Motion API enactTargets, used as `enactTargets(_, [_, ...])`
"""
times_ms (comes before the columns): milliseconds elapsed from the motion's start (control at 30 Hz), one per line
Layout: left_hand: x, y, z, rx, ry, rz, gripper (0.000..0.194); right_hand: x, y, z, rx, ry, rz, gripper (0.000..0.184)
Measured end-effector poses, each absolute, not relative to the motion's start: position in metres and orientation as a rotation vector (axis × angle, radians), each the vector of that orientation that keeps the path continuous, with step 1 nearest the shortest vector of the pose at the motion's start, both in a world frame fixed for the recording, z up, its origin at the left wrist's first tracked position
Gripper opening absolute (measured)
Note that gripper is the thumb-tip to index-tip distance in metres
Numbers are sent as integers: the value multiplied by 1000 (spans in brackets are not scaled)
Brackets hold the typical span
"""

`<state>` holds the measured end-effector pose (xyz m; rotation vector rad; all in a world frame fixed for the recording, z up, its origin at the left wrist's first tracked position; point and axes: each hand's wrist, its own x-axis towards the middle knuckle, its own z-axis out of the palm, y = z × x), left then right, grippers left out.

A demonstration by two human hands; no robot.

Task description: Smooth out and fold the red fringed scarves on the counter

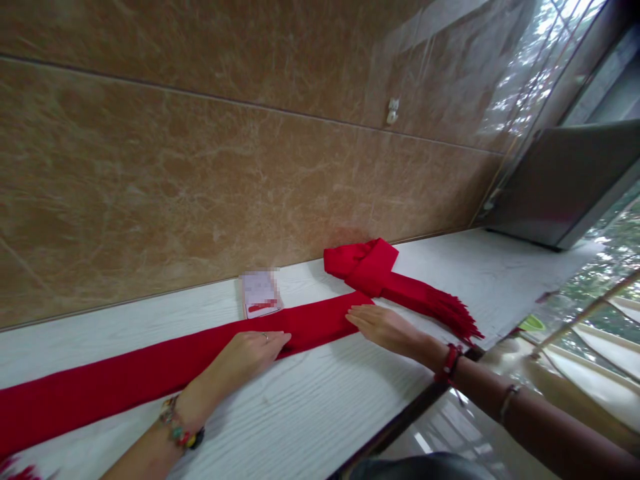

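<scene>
A long red scarf (150, 367) stretches across the white tabletop (300, 413) as a flat strip. Fingers stretched and close together, my left hand (255, 353) lies flat on the strip's middle. Near the strip's right end rests my right hand (383, 327), also flat, with its fingers extended over the cloth. Just beyond that end is a folded red scarf bundle (365, 265), whose fringed tail (450, 313) points right. Whether bundle and strip are one piece, I cannot tell. Neither hand grips anything.
Behind the strip, a small pale card or booklet (260, 293), partly blurred, lies on the tabletop. A brown tiled wall (200, 180) rises along the back edge. A grey box-like object (555, 180) stands at the far right, beside a window.
</scene>
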<state>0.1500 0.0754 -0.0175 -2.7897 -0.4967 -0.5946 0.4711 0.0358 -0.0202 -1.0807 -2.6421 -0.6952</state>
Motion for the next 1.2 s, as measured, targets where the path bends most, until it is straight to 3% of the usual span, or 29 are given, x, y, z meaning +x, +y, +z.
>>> enactTargets(367, [144,81,-24,-2745,-572,-871,24,468,37,-26,-957,-2498,-691,31])
enactTargets(533, [147,71,-11,-3028,-549,-549,19,470,23,-28,-999,-2668,-503,29])
enactTargets(733, [148,66,-3,-3161,-668,-500,16,474,22,-21,-986,-2765,-339,35])
enactTargets(967, [125,69,-8,-3148,-755,-181,45,488,9,-23,-1108,-2796,-129,45])
enactTargets(1200, [75,72,-20,-3021,-1001,-120,40,492,17,-16,-1262,-2821,43,52])
